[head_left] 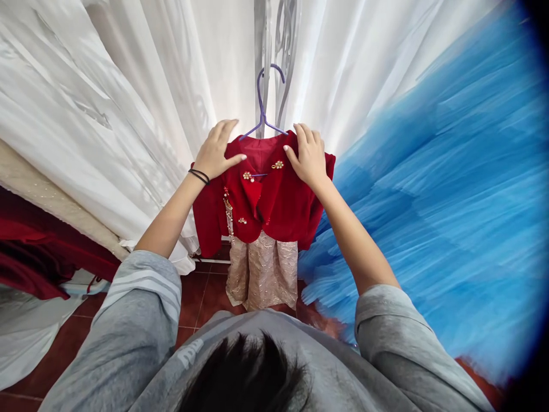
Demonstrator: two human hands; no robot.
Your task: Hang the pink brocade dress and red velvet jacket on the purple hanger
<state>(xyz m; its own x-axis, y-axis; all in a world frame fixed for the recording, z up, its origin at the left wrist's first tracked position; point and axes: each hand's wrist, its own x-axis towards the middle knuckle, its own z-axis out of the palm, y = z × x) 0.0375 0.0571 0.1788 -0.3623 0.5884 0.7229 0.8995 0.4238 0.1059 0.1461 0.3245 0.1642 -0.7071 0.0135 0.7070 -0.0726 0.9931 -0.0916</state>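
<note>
A red velvet jacket [283, 200] with gold and pearl flower brooches hangs on a purple hanger [262, 103]. Below its hem shows a pale, shimmering pink-gold skirt [261, 269]. At the jacket's left shoulder is my left hand [217, 151], thumb and fingers apart, with the thumb over the red cloth. My right hand [307, 154] rests at the other shoulder, its thumb by the lapel and its fingers spread from it. Neither hand is closed on the cloth. A beaded tassel [229, 214] dangles down the jacket's left front.
White drapes [163, 74] hang behind and to the left. A silver metal stand [285, 34] rises behind the hanger. Blue tulle [441, 217] fills the right side. Dark red cloth [38, 246] lies at the left, above a red tiled floor [193, 300].
</note>
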